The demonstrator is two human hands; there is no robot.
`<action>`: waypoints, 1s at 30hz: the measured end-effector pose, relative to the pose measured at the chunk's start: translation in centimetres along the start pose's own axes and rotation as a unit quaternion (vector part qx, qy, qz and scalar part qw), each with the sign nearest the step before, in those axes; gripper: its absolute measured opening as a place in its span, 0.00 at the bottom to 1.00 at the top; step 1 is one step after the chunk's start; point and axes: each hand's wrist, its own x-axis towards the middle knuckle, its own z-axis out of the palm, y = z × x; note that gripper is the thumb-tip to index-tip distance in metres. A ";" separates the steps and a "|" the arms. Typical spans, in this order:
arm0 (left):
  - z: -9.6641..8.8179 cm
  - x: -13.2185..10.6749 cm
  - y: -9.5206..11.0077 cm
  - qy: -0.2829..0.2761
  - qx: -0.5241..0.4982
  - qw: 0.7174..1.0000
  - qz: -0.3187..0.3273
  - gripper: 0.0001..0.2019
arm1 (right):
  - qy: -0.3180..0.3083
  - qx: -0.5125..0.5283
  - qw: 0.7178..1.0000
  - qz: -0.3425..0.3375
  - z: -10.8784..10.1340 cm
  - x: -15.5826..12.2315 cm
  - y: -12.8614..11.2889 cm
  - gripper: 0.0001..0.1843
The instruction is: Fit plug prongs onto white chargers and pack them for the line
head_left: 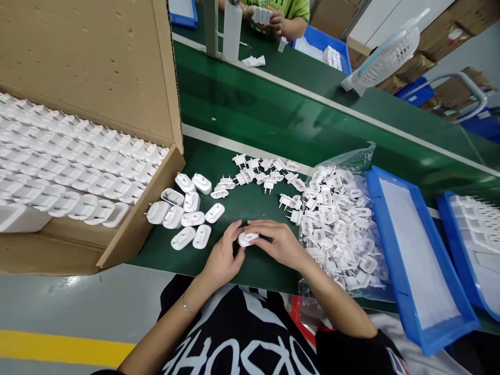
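Note:
My left hand [224, 255] and my right hand [275, 240] meet over the green mat, both pinched on one white charger shell [247, 238]. Just left of them lie several white charger bodies [187, 213], some with prongs. Beyond my hands a scatter of small white plug inserts [265, 174] lies loose. To the right a clear plastic bag [339, 224] holds a heap of the same inserts, touching my right forearm.
A large cardboard box [136, 229] at left holds rows of white chargers. Blue trays [414, 260] sit at right. A green conveyor [273, 114] runs behind; another person's hands [273, 18] work beyond it, near a white bottle [232, 28] and a fan [386, 57].

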 end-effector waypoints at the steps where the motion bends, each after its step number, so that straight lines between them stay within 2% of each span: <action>1: 0.0 0.0 0.0 0.000 0.003 1.000 0.000 0.29 | -0.005 -0.006 1.000 0.005 0.1 0.1 0.0 0.14; 7: 0.2 -0.1 0.1 0.006 0.022 1.000 0.007 0.30 | -0.013 -0.059 0.998 0.035 0.2 -0.3 -0.8 0.12; 13: 0.6 -0.4 -0.2 0.000 0.021 1.000 0.011 0.29 | 0.015 -0.054 0.998 0.042 0.7 -0.9 -1.0 0.11; 18: 0.2 -0.4 -0.1 -0.006 0.004 1.000 0.011 0.28 | -0.017 -0.131 0.991 0.035 0.4 -0.6 -1.2 0.10; 20: -0.3 -0.3 0.2 -0.026 -0.021 0.999 0.000 0.25 | -0.048 -0.170 0.984 0.035 -0.1 -0.3 -1.3 0.09; 23: -0.8 0.1 0.8 -0.038 -0.067 0.997 -0.029 0.13 | -0.073 -0.165 0.983 0.041 -0.5 0.0 -1.2 0.08; 27: -0.5 0.6 1.1 -0.025 -0.074 0.996 -0.034 0.09 | -0.023 -0.146 0.987 0.058 0.6 -0.9 -0.3 0.08; 30: 0.1 0.0 1.0 0.008 -0.019 1.000 0.009 0.12 | 0.008 -0.132 0.990 0.039 1.7 -2.4 0.9 0.12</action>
